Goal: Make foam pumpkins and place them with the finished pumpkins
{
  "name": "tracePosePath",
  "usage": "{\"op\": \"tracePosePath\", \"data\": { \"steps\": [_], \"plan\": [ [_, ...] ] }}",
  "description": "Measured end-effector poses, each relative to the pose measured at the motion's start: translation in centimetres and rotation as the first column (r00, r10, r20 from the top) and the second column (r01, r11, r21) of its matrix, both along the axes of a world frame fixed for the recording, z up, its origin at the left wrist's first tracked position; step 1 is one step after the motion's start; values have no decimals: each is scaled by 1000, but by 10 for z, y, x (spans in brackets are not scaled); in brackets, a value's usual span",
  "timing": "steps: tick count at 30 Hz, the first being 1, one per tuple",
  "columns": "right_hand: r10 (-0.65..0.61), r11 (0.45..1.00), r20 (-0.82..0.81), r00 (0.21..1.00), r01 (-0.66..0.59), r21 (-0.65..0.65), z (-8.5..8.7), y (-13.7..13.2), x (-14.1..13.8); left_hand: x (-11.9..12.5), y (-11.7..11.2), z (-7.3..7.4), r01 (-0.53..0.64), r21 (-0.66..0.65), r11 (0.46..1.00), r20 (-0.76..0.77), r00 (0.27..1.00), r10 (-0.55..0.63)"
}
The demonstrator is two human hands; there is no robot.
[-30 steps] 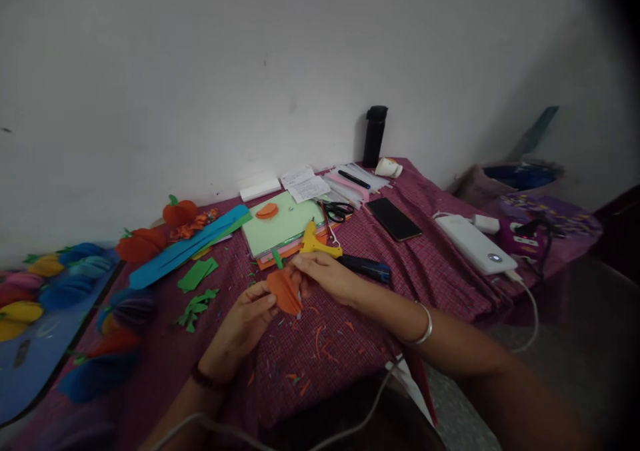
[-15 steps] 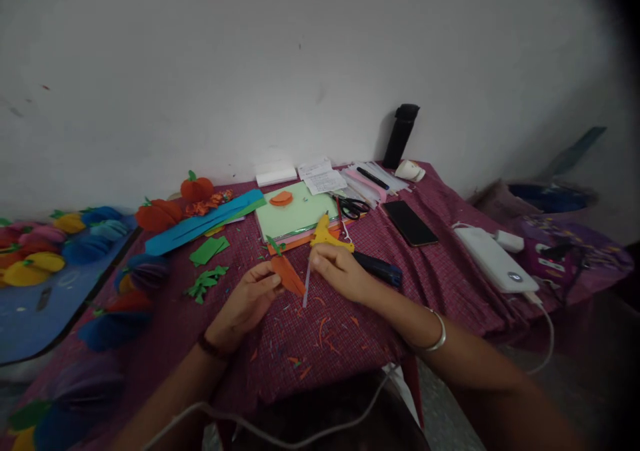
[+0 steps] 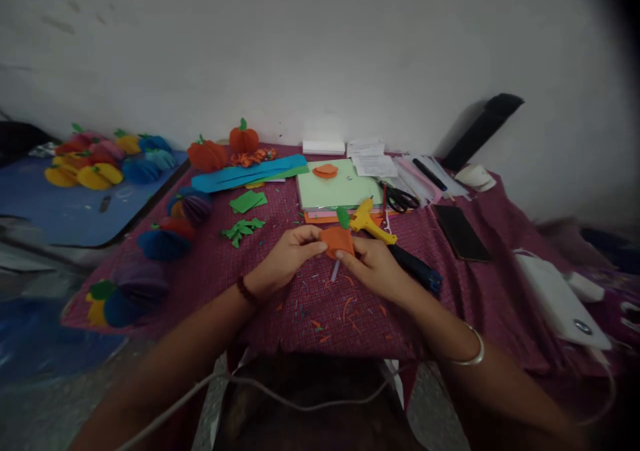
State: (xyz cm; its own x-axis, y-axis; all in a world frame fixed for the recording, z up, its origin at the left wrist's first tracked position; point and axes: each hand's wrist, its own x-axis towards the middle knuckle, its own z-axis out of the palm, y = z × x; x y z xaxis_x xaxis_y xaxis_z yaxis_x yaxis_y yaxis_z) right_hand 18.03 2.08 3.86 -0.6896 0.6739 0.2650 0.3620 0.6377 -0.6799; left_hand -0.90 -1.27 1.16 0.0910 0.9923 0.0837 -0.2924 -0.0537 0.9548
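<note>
Both hands meet over the middle of the table around a folded orange paper pumpkin [image 3: 337, 240] topped by a green paper leaf [image 3: 343, 216]. My left hand [image 3: 295, 254] pinches its left edge between thumb and fingers. On the opposite edge, the thumb and fingers of my right hand [image 3: 375, 264] are closed. A yellow glue gun [image 3: 370, 222] lies just behind my right hand, and a translucent glue stick [image 3: 335, 270] shows below the pumpkin. Parts of the gun and stick are hidden.
Finished paper pumpkins [image 3: 100, 176] crowd the left side. Green cut leaves [image 3: 243, 231] and blue paper strips [image 3: 250, 173] lie left of the green sheets [image 3: 340, 191]. Scissors [image 3: 400, 199], a phone [image 3: 461, 232], a black bottle [image 3: 483, 131] and a white power bank [image 3: 555, 298] are rightward.
My right hand has gone from beside the glue gun onto the orange paper, which both hands now grip. The folded paper has turned and shows a broader face. The view has shifted left.
</note>
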Motion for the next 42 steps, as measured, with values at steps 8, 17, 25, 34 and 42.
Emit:
{"op": "tracePosePath", "data": {
  "steps": [8, 17, 25, 34, 42],
  "plan": [
    [-10, 1000, -13, 1000, 10, 29, -3, 1, -1, 4, -7, 8, 42, 82, 996, -87, 996, -35],
    [28, 988, -135, 990, -47, -145, -5, 12, 3, 3, -2, 2, -51, 62, 997, -121, 991, 58],
    [90, 979, -198, 976, -123, -163, -3, 12, 3, 0, 2, -1, 66, -11, 998, 85, 994, -64],
    [64, 982, -245, 967, -104, -158, -5, 11, 2, -4, 2, 1, -16, 119, 993, -182, 983, 37],
    [-56, 998, -207, 977, 51, -30, -10, 11, 0, 4, -5, 3, -15, 136, 991, -338, 939, 61]
  ]
}}
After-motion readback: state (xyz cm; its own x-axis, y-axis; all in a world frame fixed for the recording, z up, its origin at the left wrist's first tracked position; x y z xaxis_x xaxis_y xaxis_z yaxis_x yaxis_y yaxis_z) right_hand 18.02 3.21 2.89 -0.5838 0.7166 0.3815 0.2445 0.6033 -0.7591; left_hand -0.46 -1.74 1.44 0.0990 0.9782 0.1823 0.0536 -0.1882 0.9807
